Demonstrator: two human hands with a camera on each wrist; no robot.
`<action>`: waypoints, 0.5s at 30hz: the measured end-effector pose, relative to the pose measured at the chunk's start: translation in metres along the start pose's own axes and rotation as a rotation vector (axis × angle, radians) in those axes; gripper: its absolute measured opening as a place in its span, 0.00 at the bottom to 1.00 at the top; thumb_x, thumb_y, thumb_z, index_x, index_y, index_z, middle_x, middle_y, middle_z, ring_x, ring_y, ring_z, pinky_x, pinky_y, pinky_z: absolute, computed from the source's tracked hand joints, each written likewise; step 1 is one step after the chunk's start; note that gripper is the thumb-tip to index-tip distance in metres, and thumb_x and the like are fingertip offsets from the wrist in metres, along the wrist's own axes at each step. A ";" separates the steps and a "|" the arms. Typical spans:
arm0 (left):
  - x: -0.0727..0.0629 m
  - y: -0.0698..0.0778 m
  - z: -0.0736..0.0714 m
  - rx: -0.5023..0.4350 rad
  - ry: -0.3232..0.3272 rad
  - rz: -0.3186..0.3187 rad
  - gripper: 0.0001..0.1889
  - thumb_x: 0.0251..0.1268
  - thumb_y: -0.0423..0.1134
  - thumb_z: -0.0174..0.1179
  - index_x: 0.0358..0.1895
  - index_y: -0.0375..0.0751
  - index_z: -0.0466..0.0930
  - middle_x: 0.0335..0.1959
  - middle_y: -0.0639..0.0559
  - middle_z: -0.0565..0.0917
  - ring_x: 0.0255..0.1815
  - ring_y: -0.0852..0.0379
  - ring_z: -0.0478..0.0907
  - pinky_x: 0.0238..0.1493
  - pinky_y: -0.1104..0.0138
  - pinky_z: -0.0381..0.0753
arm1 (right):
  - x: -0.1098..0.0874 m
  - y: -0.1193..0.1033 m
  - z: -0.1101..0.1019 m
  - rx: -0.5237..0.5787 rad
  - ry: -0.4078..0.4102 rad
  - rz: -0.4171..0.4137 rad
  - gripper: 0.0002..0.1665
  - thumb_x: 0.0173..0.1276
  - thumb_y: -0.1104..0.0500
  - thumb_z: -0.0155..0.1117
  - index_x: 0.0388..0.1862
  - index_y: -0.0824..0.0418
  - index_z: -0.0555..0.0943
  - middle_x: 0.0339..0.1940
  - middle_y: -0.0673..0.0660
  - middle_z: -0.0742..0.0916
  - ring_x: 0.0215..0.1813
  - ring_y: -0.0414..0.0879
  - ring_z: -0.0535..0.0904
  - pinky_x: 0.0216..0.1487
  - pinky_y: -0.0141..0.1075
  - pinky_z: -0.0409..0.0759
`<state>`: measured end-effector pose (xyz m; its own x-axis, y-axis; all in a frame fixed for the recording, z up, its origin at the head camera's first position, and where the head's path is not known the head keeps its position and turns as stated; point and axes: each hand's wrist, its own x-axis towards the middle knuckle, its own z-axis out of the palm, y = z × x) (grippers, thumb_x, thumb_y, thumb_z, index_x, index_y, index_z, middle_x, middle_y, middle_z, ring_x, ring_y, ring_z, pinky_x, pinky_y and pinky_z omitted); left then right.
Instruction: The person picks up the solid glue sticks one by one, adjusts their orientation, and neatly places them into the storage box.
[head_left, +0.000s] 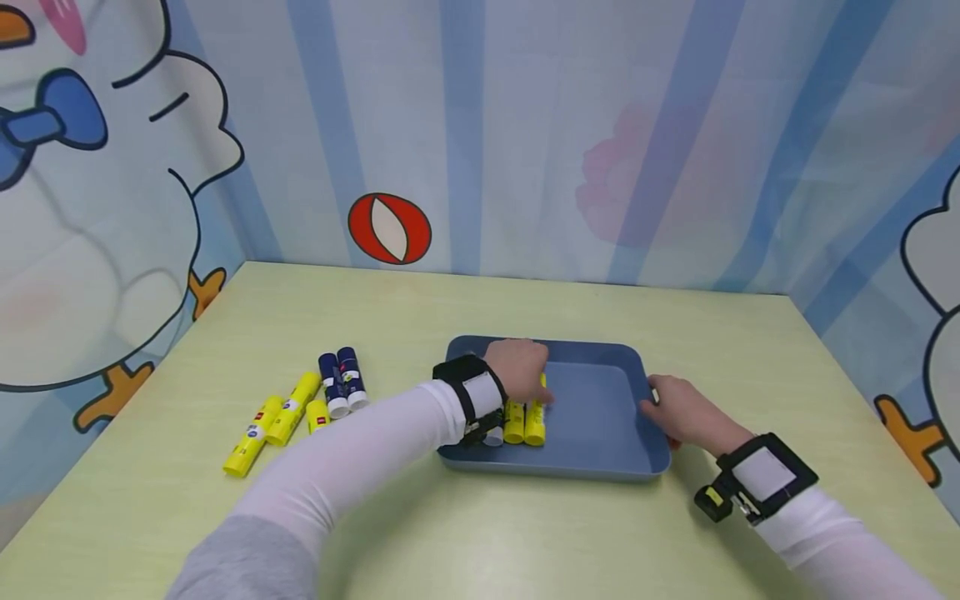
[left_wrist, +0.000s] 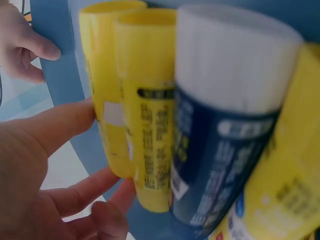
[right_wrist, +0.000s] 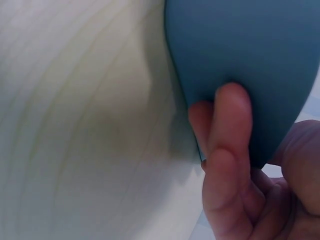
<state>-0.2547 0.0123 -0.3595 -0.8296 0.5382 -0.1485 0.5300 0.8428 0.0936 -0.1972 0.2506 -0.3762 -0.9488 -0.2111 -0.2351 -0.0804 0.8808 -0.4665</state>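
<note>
My left hand is over the left half of a blue-grey tray. Its thumb and fingertips touch the side and far end of the outermost yellow glue stick. Beside that stick lie a second yellow glue stick, a navy glue stick with a white cap, and another yellow one, side by side in the tray. My right hand grips the tray's right side, fingers against the outer wall and thumb at the rim. The left wrist hides part of the row in the head view.
Left of the tray, two navy glue sticks and several yellow glue sticks lie on the pale wooden table. One yellow stick is partly covered by the left sleeve. A striped cartoon backdrop stands behind the table.
</note>
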 end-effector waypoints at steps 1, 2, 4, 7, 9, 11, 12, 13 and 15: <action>-0.001 0.001 -0.001 0.017 0.004 0.000 0.21 0.59 0.57 0.67 0.44 0.45 0.80 0.30 0.56 0.78 0.29 0.61 0.75 0.27 0.68 0.76 | 0.000 0.000 0.000 -0.001 0.001 0.000 0.22 0.74 0.65 0.49 0.59 0.82 0.64 0.16 0.57 0.77 0.12 0.44 0.74 0.17 0.37 0.74; -0.002 0.001 -0.002 0.029 0.008 0.001 0.20 0.59 0.57 0.66 0.44 0.45 0.80 0.30 0.55 0.78 0.29 0.60 0.75 0.27 0.69 0.76 | 0.000 0.000 0.000 -0.002 0.000 0.001 0.22 0.74 0.65 0.49 0.59 0.82 0.64 0.16 0.57 0.77 0.12 0.44 0.74 0.17 0.37 0.74; -0.004 0.002 -0.004 0.040 0.013 0.004 0.20 0.59 0.56 0.66 0.43 0.45 0.80 0.29 0.55 0.78 0.29 0.60 0.75 0.27 0.69 0.76 | 0.000 0.000 0.000 -0.004 -0.001 0.000 0.22 0.74 0.65 0.49 0.58 0.82 0.64 0.16 0.57 0.77 0.12 0.44 0.74 0.17 0.37 0.74; -0.006 0.002 -0.005 0.036 0.008 0.003 0.19 0.60 0.56 0.66 0.43 0.45 0.80 0.29 0.56 0.79 0.29 0.61 0.76 0.28 0.69 0.76 | 0.000 0.000 0.001 -0.004 0.001 -0.001 0.22 0.74 0.65 0.50 0.59 0.82 0.64 0.16 0.57 0.77 0.12 0.44 0.74 0.16 0.37 0.75; -0.006 0.002 -0.005 0.035 0.005 0.005 0.19 0.60 0.56 0.66 0.43 0.45 0.80 0.29 0.56 0.79 0.28 0.61 0.76 0.28 0.69 0.76 | 0.000 0.000 0.000 -0.002 0.004 -0.006 0.22 0.74 0.65 0.50 0.58 0.82 0.64 0.17 0.57 0.78 0.12 0.44 0.75 0.16 0.37 0.75; -0.006 0.002 -0.006 0.034 0.002 0.007 0.19 0.60 0.56 0.66 0.43 0.45 0.80 0.29 0.56 0.79 0.28 0.61 0.76 0.28 0.69 0.76 | -0.001 0.000 0.000 0.000 0.006 -0.006 0.22 0.74 0.65 0.50 0.58 0.82 0.64 0.18 0.57 0.78 0.12 0.44 0.75 0.16 0.38 0.76; -0.005 0.002 -0.006 0.032 0.000 0.007 0.19 0.60 0.56 0.66 0.42 0.45 0.80 0.29 0.56 0.79 0.28 0.61 0.76 0.27 0.69 0.76 | -0.001 0.000 -0.001 0.001 0.006 -0.006 0.22 0.74 0.65 0.50 0.58 0.82 0.64 0.18 0.57 0.78 0.12 0.44 0.75 0.17 0.38 0.76; -0.005 0.002 -0.006 0.031 -0.002 0.008 0.19 0.59 0.56 0.66 0.42 0.45 0.80 0.28 0.56 0.79 0.28 0.61 0.76 0.27 0.69 0.76 | -0.001 0.000 -0.001 0.001 0.005 -0.004 0.22 0.74 0.65 0.50 0.58 0.82 0.64 0.19 0.57 0.78 0.12 0.44 0.75 0.17 0.38 0.76; -0.004 0.002 -0.005 0.031 -0.008 0.006 0.19 0.59 0.56 0.66 0.42 0.45 0.80 0.28 0.56 0.79 0.28 0.61 0.76 0.27 0.69 0.76 | -0.001 0.000 -0.001 0.001 0.005 -0.001 0.22 0.74 0.65 0.50 0.58 0.82 0.65 0.19 0.57 0.78 0.12 0.44 0.75 0.17 0.38 0.76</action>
<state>-0.2514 0.0114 -0.3534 -0.8252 0.5429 -0.1557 0.5400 0.8392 0.0641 -0.1967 0.2506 -0.3754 -0.9501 -0.2097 -0.2310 -0.0805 0.8802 -0.4678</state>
